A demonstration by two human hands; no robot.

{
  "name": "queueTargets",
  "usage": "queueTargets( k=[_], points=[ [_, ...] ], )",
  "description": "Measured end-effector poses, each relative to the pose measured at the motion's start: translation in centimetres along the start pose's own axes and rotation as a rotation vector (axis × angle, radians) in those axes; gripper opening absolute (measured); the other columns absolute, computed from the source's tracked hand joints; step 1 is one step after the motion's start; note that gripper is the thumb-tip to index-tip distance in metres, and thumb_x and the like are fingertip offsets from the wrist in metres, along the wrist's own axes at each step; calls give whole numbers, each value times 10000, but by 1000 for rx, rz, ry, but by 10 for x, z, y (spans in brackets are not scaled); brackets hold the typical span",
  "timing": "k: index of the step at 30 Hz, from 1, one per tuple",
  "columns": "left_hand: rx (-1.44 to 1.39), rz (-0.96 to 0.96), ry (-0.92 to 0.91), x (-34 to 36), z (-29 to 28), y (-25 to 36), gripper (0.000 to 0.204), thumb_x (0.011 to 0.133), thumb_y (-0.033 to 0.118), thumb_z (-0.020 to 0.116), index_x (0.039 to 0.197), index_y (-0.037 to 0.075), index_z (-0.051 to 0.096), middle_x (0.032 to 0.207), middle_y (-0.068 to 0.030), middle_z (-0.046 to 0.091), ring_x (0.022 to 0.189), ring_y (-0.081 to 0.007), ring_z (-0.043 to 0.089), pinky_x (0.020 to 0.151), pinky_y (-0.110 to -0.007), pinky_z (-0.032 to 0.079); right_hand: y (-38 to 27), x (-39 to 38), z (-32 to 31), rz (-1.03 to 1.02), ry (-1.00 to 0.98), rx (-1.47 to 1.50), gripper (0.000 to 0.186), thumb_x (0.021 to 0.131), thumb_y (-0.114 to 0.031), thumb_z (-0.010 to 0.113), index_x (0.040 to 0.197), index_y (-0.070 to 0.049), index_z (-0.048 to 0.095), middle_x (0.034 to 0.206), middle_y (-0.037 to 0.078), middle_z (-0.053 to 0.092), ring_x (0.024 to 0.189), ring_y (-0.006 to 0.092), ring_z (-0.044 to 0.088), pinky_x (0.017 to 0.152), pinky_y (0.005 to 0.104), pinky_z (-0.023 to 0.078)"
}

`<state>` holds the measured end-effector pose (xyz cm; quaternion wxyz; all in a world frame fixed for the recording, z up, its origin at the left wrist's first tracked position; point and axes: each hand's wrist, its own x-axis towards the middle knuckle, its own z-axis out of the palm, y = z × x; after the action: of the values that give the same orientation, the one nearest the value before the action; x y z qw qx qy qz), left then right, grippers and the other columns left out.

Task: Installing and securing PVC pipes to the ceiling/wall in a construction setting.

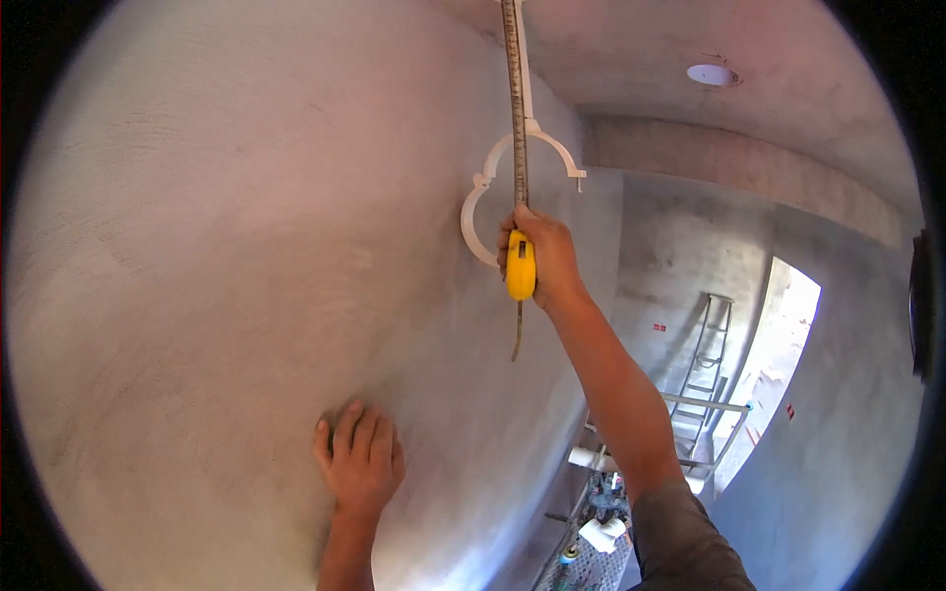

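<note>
Against wall (236, 246), left hand (363, 461), tape measure (521, 271) in right hand (550, 251)

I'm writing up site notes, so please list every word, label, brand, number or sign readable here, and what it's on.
Nothing is legible.
Tape blade: scale markings, too small to read.
Yellow tape case: no readable text.
Red mark on the far wall: too small.
Other red mark, right-hand wall: too small.

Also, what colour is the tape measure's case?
Yellow case; shows best in the head view.
</note>
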<state>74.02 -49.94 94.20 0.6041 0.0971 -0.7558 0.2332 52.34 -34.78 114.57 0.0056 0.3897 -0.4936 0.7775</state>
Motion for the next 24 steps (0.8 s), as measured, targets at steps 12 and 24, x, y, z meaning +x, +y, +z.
queueTargets(
  k=[12,24],
  points=[
    [-12,35,-13,-4,3,-1,109,771,128,579,878,137,593,996,-16,647,1109,-228,557,1048,-513,273,26,31,3,-35,5,14,310,975,-336,477,870,-61,575,727,82,611,557,173,579,551,312,513],
    [-99,21,-29,-10,7,-7,177,735,112,616,909,145,605,1030,-13,636,1133,-245,537,1068,-513,245,34,40,-8,-70,29,27,307,964,-326,483,868,-50,575,719,84,605,559,179,577,534,314,502]
  ],
)
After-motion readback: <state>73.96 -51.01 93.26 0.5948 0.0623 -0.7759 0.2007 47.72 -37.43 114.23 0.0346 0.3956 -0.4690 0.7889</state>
